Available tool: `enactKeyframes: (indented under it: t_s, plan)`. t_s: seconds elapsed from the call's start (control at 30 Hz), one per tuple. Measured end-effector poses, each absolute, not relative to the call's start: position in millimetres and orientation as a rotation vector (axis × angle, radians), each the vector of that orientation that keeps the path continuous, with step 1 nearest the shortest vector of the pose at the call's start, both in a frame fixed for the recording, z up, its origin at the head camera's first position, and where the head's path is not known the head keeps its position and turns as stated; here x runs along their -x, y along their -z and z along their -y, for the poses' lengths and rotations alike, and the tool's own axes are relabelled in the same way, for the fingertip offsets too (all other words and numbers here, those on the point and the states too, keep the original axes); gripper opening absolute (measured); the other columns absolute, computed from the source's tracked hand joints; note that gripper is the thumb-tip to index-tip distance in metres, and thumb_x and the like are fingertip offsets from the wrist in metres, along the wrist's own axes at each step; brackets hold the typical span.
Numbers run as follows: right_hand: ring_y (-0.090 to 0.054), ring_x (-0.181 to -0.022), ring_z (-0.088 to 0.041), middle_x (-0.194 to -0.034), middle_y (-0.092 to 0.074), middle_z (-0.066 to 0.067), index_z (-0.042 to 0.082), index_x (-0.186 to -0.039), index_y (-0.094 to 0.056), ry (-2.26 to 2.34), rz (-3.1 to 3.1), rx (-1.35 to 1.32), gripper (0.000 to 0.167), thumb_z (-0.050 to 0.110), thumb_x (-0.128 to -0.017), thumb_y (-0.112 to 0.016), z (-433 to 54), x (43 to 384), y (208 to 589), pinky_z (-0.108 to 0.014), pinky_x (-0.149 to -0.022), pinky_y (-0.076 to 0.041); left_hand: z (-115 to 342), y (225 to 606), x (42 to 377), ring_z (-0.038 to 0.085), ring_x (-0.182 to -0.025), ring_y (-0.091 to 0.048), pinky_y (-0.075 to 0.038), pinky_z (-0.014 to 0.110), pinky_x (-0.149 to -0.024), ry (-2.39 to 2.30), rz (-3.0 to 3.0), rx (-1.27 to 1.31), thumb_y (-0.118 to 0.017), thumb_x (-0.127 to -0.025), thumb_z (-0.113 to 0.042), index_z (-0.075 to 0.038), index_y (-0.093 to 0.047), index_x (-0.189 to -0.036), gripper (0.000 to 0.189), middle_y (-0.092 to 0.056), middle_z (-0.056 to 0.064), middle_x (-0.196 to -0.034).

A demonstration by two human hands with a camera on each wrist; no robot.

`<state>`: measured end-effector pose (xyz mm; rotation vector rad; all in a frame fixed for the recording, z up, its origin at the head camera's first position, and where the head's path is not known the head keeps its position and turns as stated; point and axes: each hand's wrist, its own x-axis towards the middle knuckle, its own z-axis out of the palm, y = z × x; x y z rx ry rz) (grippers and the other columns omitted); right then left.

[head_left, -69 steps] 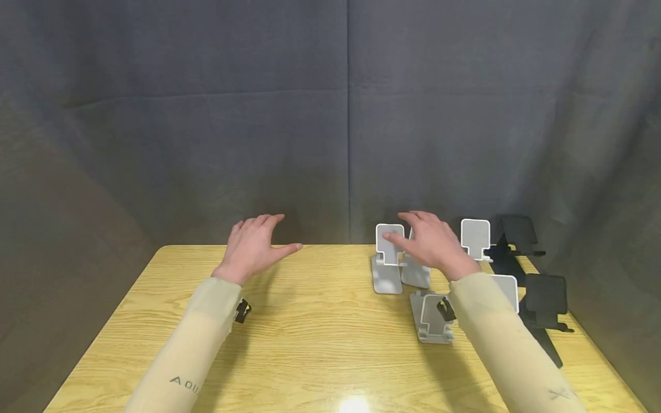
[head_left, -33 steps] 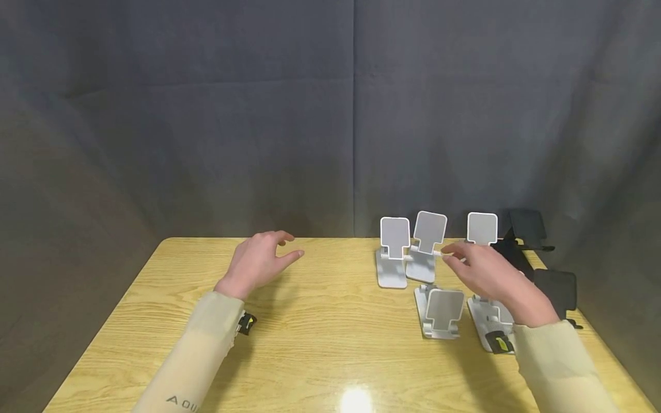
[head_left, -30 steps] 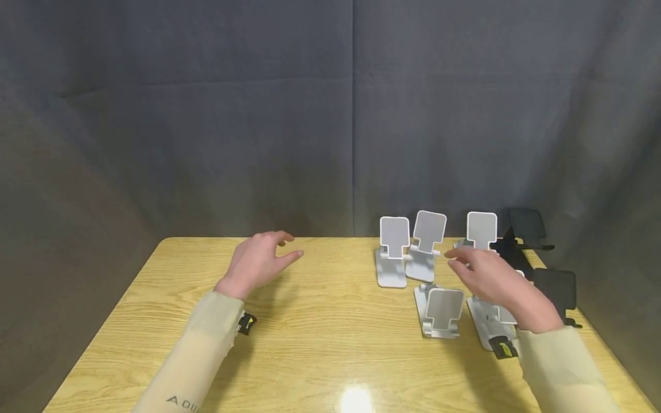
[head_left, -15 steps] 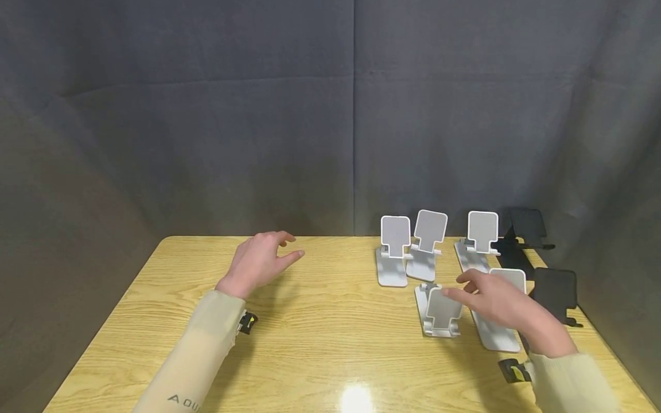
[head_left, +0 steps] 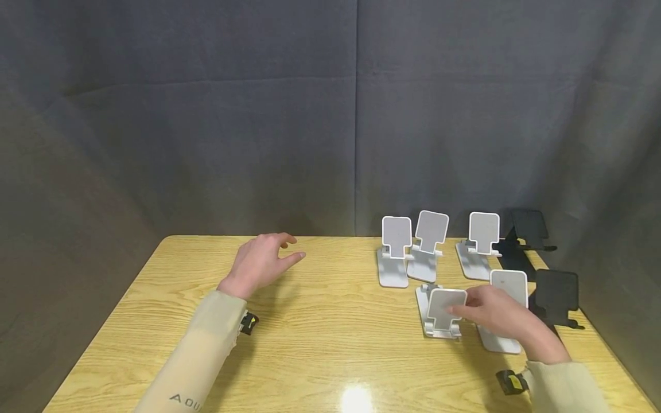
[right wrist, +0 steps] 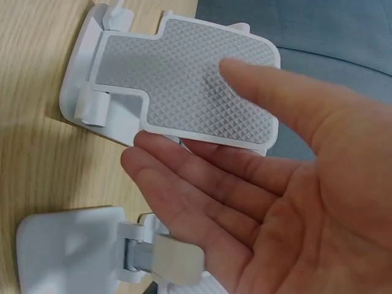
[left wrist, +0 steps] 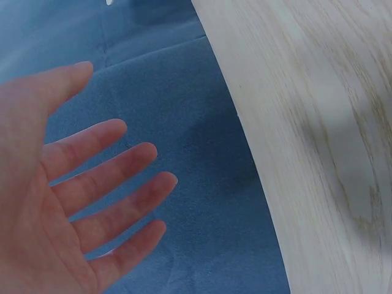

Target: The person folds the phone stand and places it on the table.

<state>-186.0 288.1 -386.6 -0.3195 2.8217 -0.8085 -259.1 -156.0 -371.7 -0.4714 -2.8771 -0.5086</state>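
- Change on my feed: the right hand (head_left: pixel 496 312) has dropped nearer than 0.5 s ago; the front stand (head_left: pixel 439 303) now sits between its thumb and fingers.
- Right hand: about half open. Thumb over the face of the plate (right wrist: pixel 177 73), fingers at its edge and partly behind. I see no firm grip; can't tell if the thumb touches.
- Front stand is on the table (head_left: pixel 310 355), left of the right palm. Looks unmoved.
- My read: reach basically done, hold unconfirmed.
- Around the right hand: pale stand (head_left: pixel 508 281) just behind it, partly hidden; 3 far stands (head_left: pixel 397 230) beyond it; 2 black stands (head_left: pixel 556 292) further right.
- Left hand (head_left: pixel 258 264): hasn't shifted in 1 s. Fingers apart, slightly bent, holding nothing; well left of all 7 stands.
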Motion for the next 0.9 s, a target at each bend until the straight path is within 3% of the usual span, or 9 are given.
enactKeyframes:
  t_s: [0.27,0.47,0.63,0.9]
  plan:
    - [-0.049,-0.063,-0.016,-0.068,-0.058,0.001,0.004,-0.082,-0.068,0.818,-2.831,0.32,0.025,0.023,-0.097,-0.07,-286,189,393,-0.033,-0.057,-0.042,158,373,259,0.02,-0.078,-0.069,-0.052,0.034,-0.059,0.522,2.875,0.471,-0.065,-0.097,-0.052,-0.014,-0.071,-0.127,0.049,-0.072,0.007,-0.116]
    - [-0.053,-0.069,-0.015,-0.078,-0.066,-0.001,0.005,-0.085,-0.069,0.858,-2.818,0.409,0.016,0.016,-0.097,-0.07,-282,193,393,-0.032,-0.061,-0.048,159,373,259,0.022,-0.082,-0.069,-0.052,0.034,-0.06,0.52,2.879,0.469,-0.064,-0.097,-0.052,-0.015,-0.071,-0.127,0.048,-0.072,0.007,-0.117]
    - [-0.053,-0.068,-0.013,-0.072,-0.063,0.003,0.01,-0.078,-0.064,0.934,-2.834,0.525,0.021,0.014,-0.097,-0.069,-275,193,388,-0.028,-0.06,-0.045,160,372,259,0.024,-0.087,-0.07,-0.054,0.037,-0.064,0.523,2.871,0.472,-0.065,-0.097,-0.051,-0.015,-0.071,-0.127,0.047,-0.072,0.007,-0.117]
    - [-0.07,-0.073,-0.016,-0.065,-0.06,0.001,0.009,-0.074,-0.058,1.066,-2.801,0.525,0.028,0.016,-0.1,-0.066,-265,192,382,-0.031,-0.063,-0.056,162,371,257,0.024,-0.087,-0.07,-0.054,0.036,-0.064,0.522,2.869,0.462,-0.065,-0.097,-0.052,-0.016,-0.071,-0.126,0.047,-0.072,0.006,-0.116]
